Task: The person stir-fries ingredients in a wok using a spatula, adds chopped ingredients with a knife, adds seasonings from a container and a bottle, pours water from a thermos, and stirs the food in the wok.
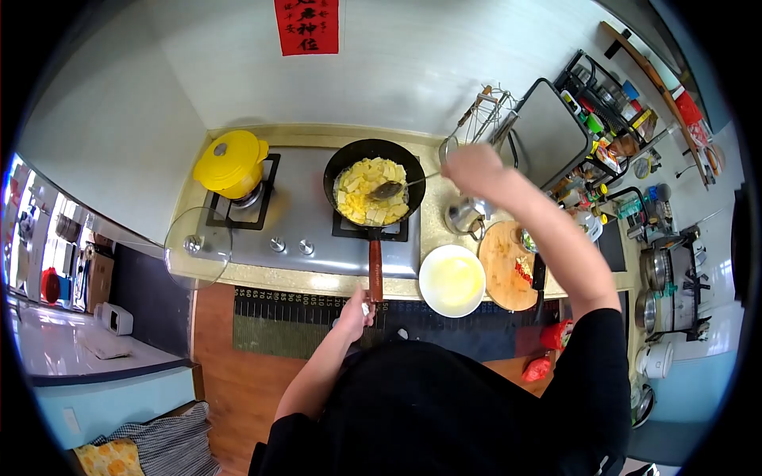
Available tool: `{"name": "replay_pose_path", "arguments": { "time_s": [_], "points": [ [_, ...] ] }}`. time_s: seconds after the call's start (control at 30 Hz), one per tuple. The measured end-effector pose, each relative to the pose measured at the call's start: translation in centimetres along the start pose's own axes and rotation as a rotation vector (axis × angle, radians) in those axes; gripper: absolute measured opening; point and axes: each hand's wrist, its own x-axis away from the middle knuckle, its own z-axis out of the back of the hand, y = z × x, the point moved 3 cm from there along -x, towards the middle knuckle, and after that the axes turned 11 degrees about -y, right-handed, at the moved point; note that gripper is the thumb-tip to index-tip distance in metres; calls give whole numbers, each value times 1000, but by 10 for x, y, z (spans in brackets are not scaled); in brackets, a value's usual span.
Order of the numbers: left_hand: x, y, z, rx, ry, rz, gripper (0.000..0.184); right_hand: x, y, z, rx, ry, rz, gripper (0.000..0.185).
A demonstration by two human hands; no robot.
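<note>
A dark wok on the right burner holds pale yellow pieces, which look like tofu or egg. My right hand is closed round the handle of a metal ladle, whose bowl rests among the pieces. The wok's reddish-brown handle points towards me. Beside its end is my left hand, fingers curled on something small and white that I cannot make out. Just right of the wok handle, a white bowl has a yellowish liquid film inside.
A yellow lidded pot stands on the left burner, with a glass lid near the counter edge. To the right are a metal jug, and a round board bearing chopped red and pale bits and a knife. Racks of jars line the right wall.
</note>
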Motion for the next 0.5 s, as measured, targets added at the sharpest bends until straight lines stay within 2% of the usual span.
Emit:
{"name": "replay_pose_path", "arguments": {
  "time_s": [0.03,0.07,0.13,0.2,0.37,0.5],
  "points": [
    [5,7,-2,11,-101,-41,52,9,0,28,-10,71,25,16],
    [9,13,-6,-38,-90,-51,52,15,-2,54,-19,143,50,16],
    [16,27,-22,-141,-70,-75,50,15,-13,92,3,50,41,17],
    [17,33,-27,-297,-100,-84,40,0,-25,114,21,-47,47,19],
    [4,25,-25,-540,-77,-240,31,-58,-48,112,-71,-282,183,23],
    [-5,17,-15,-585,-124,-293,27,-9,-92,81,-164,-54,168,19]
  ]
}}
